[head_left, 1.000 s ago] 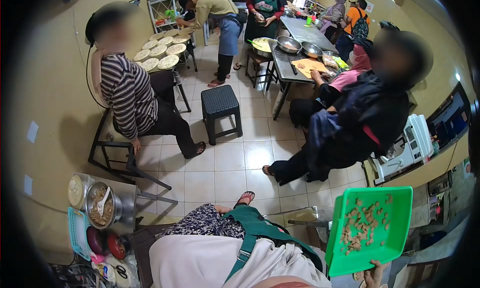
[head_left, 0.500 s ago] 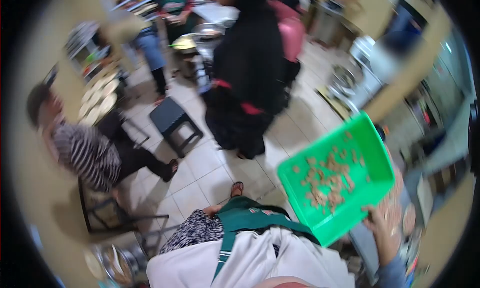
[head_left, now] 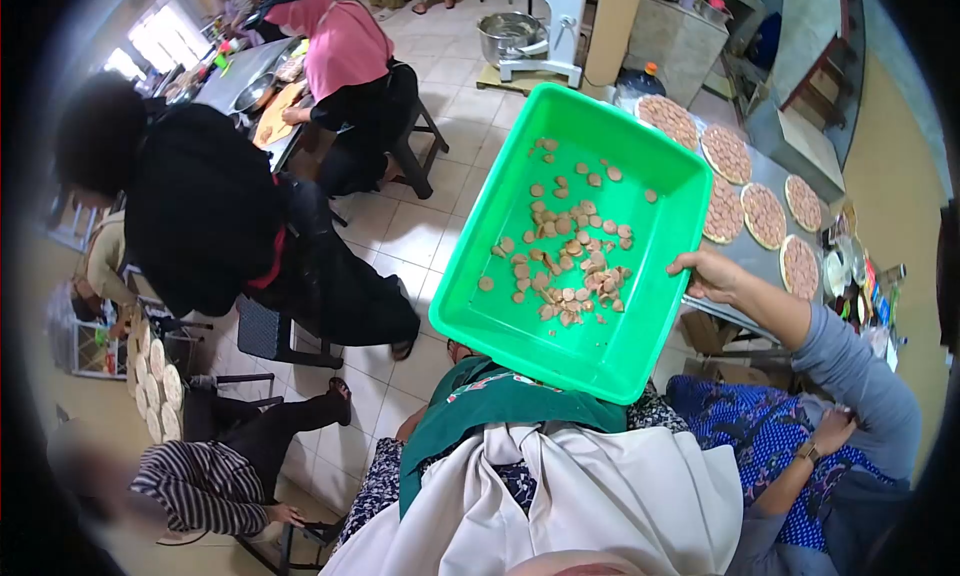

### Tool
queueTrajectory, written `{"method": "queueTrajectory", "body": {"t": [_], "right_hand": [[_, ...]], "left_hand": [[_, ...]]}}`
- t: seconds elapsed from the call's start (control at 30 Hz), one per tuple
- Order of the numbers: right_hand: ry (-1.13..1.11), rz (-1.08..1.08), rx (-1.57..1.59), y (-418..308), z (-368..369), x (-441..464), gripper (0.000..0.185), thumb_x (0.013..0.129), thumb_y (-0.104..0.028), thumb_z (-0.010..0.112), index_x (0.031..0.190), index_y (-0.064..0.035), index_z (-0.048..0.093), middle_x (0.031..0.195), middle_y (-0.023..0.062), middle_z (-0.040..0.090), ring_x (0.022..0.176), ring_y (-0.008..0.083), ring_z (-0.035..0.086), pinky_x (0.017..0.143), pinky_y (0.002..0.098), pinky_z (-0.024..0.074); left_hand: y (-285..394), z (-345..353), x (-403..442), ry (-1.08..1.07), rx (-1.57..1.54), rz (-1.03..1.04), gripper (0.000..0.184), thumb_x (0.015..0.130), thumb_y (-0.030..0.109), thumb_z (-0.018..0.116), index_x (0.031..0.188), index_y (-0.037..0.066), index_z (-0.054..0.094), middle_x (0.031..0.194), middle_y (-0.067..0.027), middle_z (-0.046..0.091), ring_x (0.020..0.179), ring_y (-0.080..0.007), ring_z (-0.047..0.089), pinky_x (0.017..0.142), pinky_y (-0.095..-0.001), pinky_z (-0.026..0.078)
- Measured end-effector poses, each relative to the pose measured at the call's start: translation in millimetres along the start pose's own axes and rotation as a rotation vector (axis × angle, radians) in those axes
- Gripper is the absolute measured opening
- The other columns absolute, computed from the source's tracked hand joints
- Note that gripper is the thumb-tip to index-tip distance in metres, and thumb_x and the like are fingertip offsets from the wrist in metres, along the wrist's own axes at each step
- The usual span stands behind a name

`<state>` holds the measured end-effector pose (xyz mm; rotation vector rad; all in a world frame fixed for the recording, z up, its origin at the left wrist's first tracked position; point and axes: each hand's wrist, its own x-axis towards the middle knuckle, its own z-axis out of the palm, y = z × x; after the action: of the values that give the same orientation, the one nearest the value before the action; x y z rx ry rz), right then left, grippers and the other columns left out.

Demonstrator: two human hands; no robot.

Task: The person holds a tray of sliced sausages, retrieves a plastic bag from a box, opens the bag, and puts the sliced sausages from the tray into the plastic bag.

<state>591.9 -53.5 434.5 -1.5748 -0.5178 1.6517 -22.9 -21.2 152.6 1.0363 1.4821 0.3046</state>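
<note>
Well, a co-worker's hand [head_left: 712, 276] grips a tray [head_left: 668, 181] of slices [head_left: 573, 266] by its right edge; the wearer's left hand [head_left: 408, 425] barely shows, grip unclear.

A dark stool [head_left: 262, 332] stood on the pale-tiled floor [head_left: 422, 232]. A window [head_left: 166, 42] glowed brightly at upper left, and a yellowish wall [head_left: 902, 161] rose beyond the grey table [head_left: 775, 168].
</note>
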Motion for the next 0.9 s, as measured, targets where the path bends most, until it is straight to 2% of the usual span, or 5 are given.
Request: {"method": "queueTrajectory", "body": {"t": [0.3, 0.43, 0.63, 0.67, 0.9], "right_hand": [[0.009, -0.025, -0.081, -11, -4, 3, 0.036, 0.078, -0.007, 0.065, 0.111, 0.0022, 0.055, 0.083, 0.0075, 0.062, 0.040, 0.0097, 0.047, 0.029, 0.0221, 0.0337], [0.014, -0.035, -0.082, -13, 1, 1, 0.036, 0.078, -0.007, 0.065, 0.112, 0.0021, 0.055, 0.084, 0.0073, 0.062, 0.042, 0.0086, 0.048, 0.029, 0.0214, 0.0344], [0.037, -0.003, -0.078, -22, 9, -7, 0.037, 0.077, -0.006, 0.065, 0.112, 0.0019, 0.054, 0.084, 0.0071, 0.061, 0.044, 0.0080, 0.050, 0.028, 0.0205, 0.0342], [0.043, 0.000, -0.081, -18, 3, -3, 0.037, 0.077, -0.006, 0.065, 0.112, 0.0019, 0.054, 0.084, 0.0071, 0.061, 0.044, 0.0080, 0.050, 0.028, 0.0205, 0.0342], [0.044, -0.017, -0.036, -14, 5, -6, 0.038, 0.078, -0.004, 0.064, 0.113, 0.0036, 0.053, 0.083, 0.0074, 0.062, 0.043, 0.0085, 0.052, 0.027, 0.0193, 0.0357]], "left_hand": [[124, 35, 46, 0.063, -0.056, -0.065, 0.055, 0.097, 0.049, 0.045, 0.131, 0.007, 0.057, 0.122, -0.0115, 0.063, 0.115, -0.0250, 0.058, 0.092, -0.0361, 0.047], [239, 35, 30, -0.367, -0.409, 0.262, 0.050, 0.100, 0.045, 0.044, 0.128, 0.006, 0.057, 0.135, -0.0100, 0.055, 0.128, -0.0214, 0.048, 0.103, -0.0390, 0.039], [329, 55, -30, -0.578, -0.244, 0.522, 0.039, 0.099, 0.031, 0.050, 0.124, 0.002, 0.056, 0.134, -0.0113, 0.054, 0.124, -0.0166, 0.049, 0.105, -0.0355, 0.037], [333, 59, -32, -0.588, -0.320, 0.499, 0.025, 0.097, 0.024, 0.054, 0.109, 0.003, 0.060, 0.138, -0.0127, 0.051, 0.123, -0.0166, 0.048, 0.104, -0.0347, 0.037], [343, 61, -32, -0.641, -0.397, 0.561, 0.012, 0.092, 0.016, 0.060, 0.086, 0.005, 0.055, 0.150, -0.0161, 0.037, 0.125, -0.0208, 0.046, 0.106, -0.0347, 0.034]]}}
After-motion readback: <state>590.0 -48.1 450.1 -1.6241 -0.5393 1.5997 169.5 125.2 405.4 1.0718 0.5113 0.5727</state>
